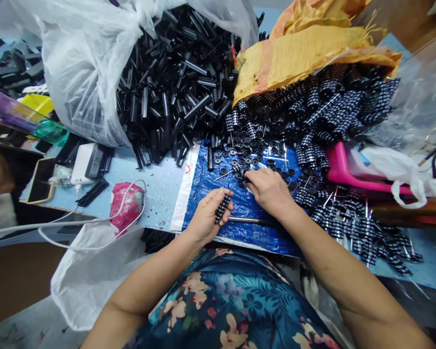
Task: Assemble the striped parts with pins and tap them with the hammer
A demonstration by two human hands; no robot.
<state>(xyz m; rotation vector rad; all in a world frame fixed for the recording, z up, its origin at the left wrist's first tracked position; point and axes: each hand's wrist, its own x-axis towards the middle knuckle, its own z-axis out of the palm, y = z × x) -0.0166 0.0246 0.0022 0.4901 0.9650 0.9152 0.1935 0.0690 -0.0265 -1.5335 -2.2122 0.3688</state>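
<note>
My left hand (pixel 208 215) is closed around a black ribbed roller with white marks (pixel 222 208), and a thin metal pin sticks out at its upper end. To its right, my right hand (pixel 267 190) reaches down to the blue sheet (pixel 199 194) with its fingertips pinched together. The fingertips touch the edge of a scatter of small black discs (pixel 247 161), and what they hold is hidden. A loose metal pin (pixel 223 175) lies between the hands. Below them a metal rod (pixel 249 220) rests on the sheet.
Black tubes (pixel 181 92) spill from a clear plastic bag (pixel 83 72) at the back. Many marked rollers (pixel 334 106) pour from a yellow sack (pixel 298 53) at right, beside a pink tray (pixel 343 169). A white charger (pixel 83 162), cable and red bundle (pixel 127 206) are left.
</note>
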